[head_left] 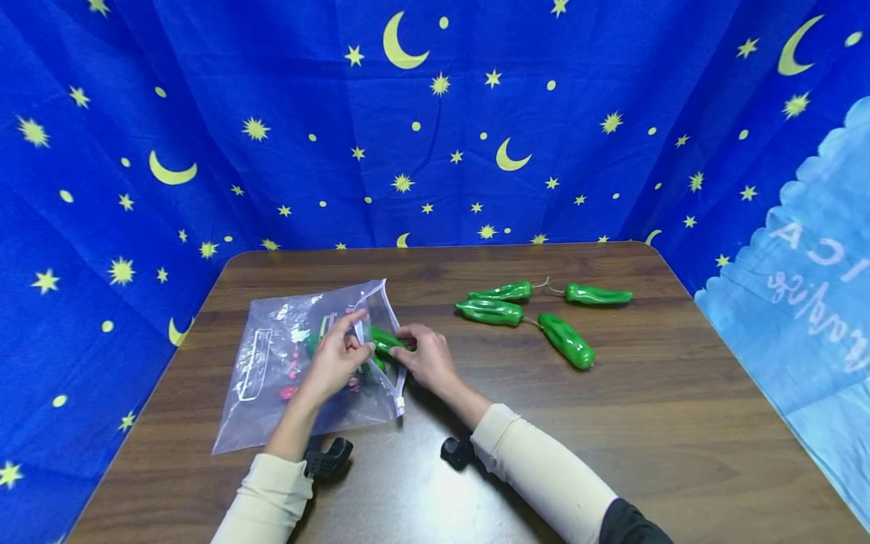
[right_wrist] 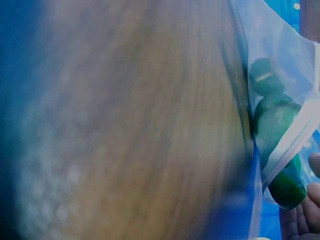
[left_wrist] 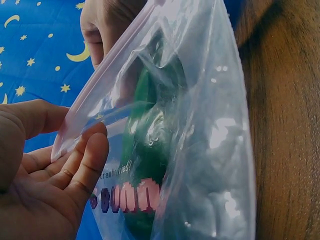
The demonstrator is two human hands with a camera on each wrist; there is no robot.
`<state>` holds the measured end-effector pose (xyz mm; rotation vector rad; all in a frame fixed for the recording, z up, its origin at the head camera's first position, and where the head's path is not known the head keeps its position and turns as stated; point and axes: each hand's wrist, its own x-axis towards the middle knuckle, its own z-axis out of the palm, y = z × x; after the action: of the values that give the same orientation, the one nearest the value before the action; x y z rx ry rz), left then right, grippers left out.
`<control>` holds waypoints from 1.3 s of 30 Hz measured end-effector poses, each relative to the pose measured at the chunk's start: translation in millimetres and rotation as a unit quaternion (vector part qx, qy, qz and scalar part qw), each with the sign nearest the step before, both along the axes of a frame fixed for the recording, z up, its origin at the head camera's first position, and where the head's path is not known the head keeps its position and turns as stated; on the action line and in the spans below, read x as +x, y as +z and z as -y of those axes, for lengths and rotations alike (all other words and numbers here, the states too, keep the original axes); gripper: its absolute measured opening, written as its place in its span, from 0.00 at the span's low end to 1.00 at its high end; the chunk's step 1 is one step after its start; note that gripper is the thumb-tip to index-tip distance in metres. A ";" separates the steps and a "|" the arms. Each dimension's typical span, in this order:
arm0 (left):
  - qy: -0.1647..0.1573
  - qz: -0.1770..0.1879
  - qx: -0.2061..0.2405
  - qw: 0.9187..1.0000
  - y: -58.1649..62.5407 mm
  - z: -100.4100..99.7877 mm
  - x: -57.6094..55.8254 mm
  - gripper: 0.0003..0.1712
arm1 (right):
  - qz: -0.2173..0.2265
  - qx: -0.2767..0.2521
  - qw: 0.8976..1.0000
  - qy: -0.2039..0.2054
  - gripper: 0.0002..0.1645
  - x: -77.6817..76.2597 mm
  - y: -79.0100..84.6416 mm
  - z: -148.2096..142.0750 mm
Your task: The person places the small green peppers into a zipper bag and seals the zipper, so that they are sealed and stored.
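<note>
A clear plastic zip bag (head_left: 234,431) with pink and dark printing lies on the left of the table, its mouth facing right. My left hand (head_left: 336,360) pinches the upper edge of the mouth and lifts it, thumb and fingers on either side of the pink zip strip (left_wrist: 87,95) in the left wrist view. At the opening, my right hand (head_left: 430,357) grips a green pepper (head_left: 384,341), which is partly inside. Through the film, more green (right_wrist: 266,76) shows deeper in the bag in the right wrist view. The zip slider (head_left: 399,406) sits at the near corner.
Several glossy green peppers lie right of the bag: one at the far right (head_left: 598,295), one nearer me (head_left: 567,341), and a pair side by side (head_left: 491,311). A blue curtain (head_left: 435,98) with moons and stars stands behind the wooden table (head_left: 612,438).
</note>
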<state>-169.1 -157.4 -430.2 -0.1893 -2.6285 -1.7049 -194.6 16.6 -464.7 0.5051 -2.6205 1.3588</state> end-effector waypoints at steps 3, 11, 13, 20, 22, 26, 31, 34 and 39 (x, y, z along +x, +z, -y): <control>-0.001 0.001 0.004 1.000 0.1 -1.6 -0.1 0.38 | 0.009 -0.015 1.000 0.011 0.19 0.9 -0.4 1.5; -0.002 0.000 0.004 1.000 0.0 -5.1 -1.7 0.39 | 0.010 -0.041 0.998 0.054 0.20 3.0 -0.6 4.1; 0.000 0.000 -0.001 1.000 1.4 -5.7 -1.3 0.39 | 0.020 -0.051 0.996 0.066 0.20 2.8 -0.9 4.0; -0.003 -0.007 -0.005 1.000 2.3 -5.7 -1.6 0.38 | 0.068 -0.089 0.987 0.116 0.19 1.2 -5.9 3.2; -0.003 -0.007 -0.001 1.000 2.2 -4.9 -1.6 0.38 | 0.080 -0.106 0.983 0.129 0.19 0.2 -7.8 2.6; 0.001 0.001 -0.002 1.000 6.6 -5.4 0.3 0.38 | 0.091 -0.136 0.977 0.135 0.19 -0.8 -9.6 -0.8; 0.011 0.001 -0.007 1.000 15.6 -6.7 4.8 0.37 | 0.072 -0.139 0.979 0.130 0.19 -0.2 -1.6 -11.1; 0.015 -0.011 -0.002 1.000 6.0 -2.2 0.7 0.36 | 0.052 -0.122 0.985 0.107 0.20 -1.8 2.2 -21.7; 0.022 -0.013 -0.014 1.000 -0.8 4.4 -2.2 0.36 | 0.034 -0.098 0.992 0.073 0.20 -10.5 1.4 -46.1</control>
<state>-171.2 -161.8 -431.1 -0.1529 -2.6189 -1.6413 -205.1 62.7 -463.3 0.6418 -2.5084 1.6847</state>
